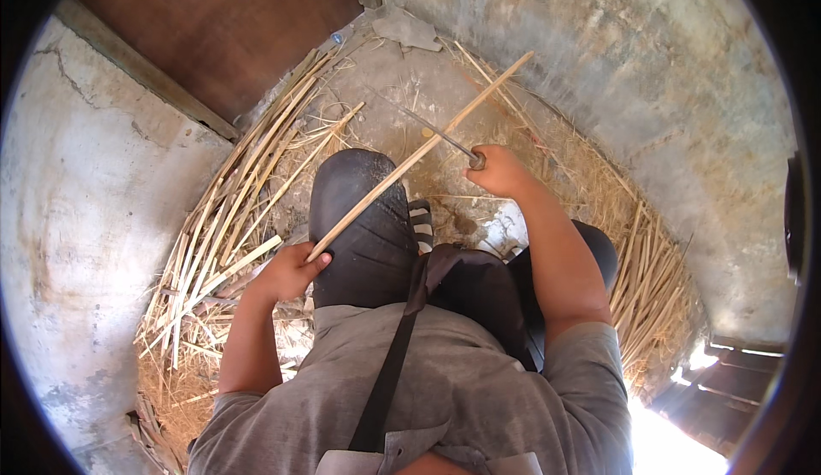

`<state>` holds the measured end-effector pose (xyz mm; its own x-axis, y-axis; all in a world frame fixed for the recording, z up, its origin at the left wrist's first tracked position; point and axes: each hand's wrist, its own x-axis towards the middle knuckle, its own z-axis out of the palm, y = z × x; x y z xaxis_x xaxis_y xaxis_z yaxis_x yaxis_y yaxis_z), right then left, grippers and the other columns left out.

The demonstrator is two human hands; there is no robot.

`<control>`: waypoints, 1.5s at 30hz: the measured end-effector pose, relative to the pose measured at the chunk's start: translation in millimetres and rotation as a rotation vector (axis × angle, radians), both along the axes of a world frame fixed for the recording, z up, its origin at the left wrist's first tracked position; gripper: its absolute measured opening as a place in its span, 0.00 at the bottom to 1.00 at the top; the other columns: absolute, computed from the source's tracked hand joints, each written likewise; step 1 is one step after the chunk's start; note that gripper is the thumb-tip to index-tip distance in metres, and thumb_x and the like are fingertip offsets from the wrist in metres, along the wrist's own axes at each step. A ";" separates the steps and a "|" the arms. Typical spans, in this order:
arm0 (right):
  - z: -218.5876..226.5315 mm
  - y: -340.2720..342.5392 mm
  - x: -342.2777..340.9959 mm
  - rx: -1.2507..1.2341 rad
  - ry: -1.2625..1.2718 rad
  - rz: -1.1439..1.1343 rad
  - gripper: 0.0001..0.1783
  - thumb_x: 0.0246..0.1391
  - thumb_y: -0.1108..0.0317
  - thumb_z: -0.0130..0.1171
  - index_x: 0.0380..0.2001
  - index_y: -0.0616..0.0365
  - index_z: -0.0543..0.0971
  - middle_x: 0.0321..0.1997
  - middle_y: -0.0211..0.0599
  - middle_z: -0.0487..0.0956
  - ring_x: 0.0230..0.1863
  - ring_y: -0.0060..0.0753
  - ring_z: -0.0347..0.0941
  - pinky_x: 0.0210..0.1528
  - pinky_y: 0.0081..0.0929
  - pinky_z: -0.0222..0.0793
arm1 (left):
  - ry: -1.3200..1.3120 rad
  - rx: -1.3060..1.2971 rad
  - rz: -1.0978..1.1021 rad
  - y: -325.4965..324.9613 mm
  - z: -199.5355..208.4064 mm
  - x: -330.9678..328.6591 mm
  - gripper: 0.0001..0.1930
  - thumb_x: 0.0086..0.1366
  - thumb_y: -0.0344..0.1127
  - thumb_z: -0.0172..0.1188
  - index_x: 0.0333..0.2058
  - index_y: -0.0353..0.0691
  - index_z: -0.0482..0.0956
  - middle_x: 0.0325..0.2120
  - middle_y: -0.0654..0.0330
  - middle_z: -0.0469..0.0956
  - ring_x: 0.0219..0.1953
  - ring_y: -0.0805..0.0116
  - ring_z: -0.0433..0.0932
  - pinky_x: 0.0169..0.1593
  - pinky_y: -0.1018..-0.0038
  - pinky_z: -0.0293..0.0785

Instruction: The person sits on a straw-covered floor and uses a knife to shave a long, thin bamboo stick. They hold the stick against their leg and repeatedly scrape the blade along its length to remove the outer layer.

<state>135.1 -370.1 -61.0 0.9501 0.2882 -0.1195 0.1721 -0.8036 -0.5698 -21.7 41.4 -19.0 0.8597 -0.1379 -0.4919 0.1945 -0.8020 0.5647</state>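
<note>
My left hand (292, 270) is closed around the near end of a long, pale strip of split bamboo (376, 191). The strip slants up and to the right, passing over my bent left knee, with its far end above the floor. In my right hand (499, 171) is the handle of a knife (453, 142) with a long, narrow dark blade. Pointing to the upper left, the blade crosses the strip beyond the knee and appears to touch it. The blade's tip is thin and hard to make out against the floor.
Many long split strips (248, 188) lie along the wall at left. Another heap of strips (646, 278) lies at right, among fine shavings (590, 176). Plastered walls (633, 64) enclose the corner, with a brown door panel (222, 30) at the far left.
</note>
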 end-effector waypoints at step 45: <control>6.4 1.6 -11.9 -0.104 -0.018 0.005 0.22 0.48 0.59 0.65 0.46 0.55 0.83 0.41 0.52 0.85 0.47 0.59 0.82 0.49 0.50 0.78 | 0.011 0.077 -0.048 -7.2 5.9 5.0 0.24 0.73 0.54 0.58 0.35 0.32 0.79 0.27 0.44 0.79 0.32 0.48 0.79 0.38 0.58 0.73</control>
